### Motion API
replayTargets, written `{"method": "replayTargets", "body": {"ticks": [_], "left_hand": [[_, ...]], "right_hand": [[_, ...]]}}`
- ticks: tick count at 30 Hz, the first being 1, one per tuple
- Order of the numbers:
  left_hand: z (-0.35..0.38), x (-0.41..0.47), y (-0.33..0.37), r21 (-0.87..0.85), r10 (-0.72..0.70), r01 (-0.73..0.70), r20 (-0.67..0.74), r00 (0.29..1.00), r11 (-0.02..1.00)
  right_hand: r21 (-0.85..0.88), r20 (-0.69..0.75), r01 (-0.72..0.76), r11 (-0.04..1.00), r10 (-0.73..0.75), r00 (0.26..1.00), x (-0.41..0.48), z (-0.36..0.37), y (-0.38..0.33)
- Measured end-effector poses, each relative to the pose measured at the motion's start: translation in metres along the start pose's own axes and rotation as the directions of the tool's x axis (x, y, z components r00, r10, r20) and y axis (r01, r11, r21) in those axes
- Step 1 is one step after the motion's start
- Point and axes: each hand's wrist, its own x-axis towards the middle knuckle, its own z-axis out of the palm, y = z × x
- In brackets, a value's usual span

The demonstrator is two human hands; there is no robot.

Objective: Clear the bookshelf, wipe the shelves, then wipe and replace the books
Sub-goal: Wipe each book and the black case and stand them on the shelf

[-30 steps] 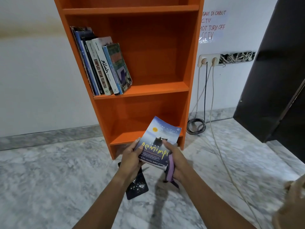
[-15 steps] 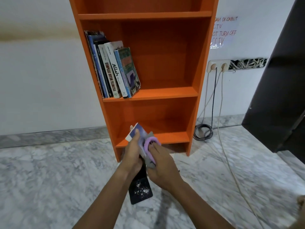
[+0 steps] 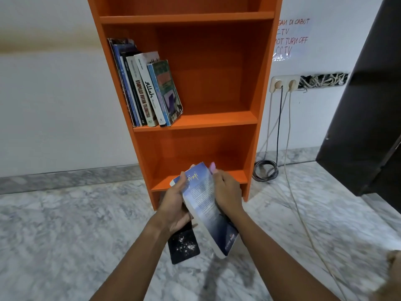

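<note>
Head view. The left hand (image 3: 173, 205) grips the book (image 3: 206, 211) along its left edge, thumb over the cover. The right hand (image 3: 225, 192) closes on the opposite edge with a purple cloth (image 3: 213, 166) pinched at the fingertips; only a small tip of it shows. The book is held tilted, back cover up, in front of the shelf unit's (image 3: 256, 88) lowest opening and above the floor (image 3: 65, 224). A row of books (image 3: 147, 88) leans to the left on the middle shelf, touching the left wall. A dark book (image 3: 184, 246) lies flat on the floor directly under the held one.

Risks, as judged:
- The book slopes steeply. A loosened grip during wiping would likely drop it onto the dark book or the floor.
- The cloth is barely held and could slip out.
- The leaning row has no support on its right side. Inserting another volume carelessly could topple it.
- Cables (image 3: 280, 127) trail across the floor at the right, a snag hazard if the person shifts that way.
</note>
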Motion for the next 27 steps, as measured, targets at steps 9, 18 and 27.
{"method": "replayTargets", "body": {"ticks": [9, 18, 27], "left_hand": [[-0.01, 0.006, 0.005, 0.082, -0.009, 0.01, -0.006, 1.0, 0.997], [-0.032, 0.015, -0.003, -0.112, -0.005, -0.001, -0.052, 0.999, 0.994], [-0.036, 0.013, 0.014, -0.108, -0.051, 0.047, -0.034, 0.998, 0.993]], "right_hand": [[-0.022, -0.099, 0.174, 0.985, -0.175, 0.98, -0.019, 0.018, 0.0], [0.056, 0.262, 0.476, 0.878, -0.473, 0.841, -0.048, 0.036, -0.033], [-0.005, -0.012, 0.427, 0.904, -0.427, 0.904, -0.043, 0.019, 0.016]]}}
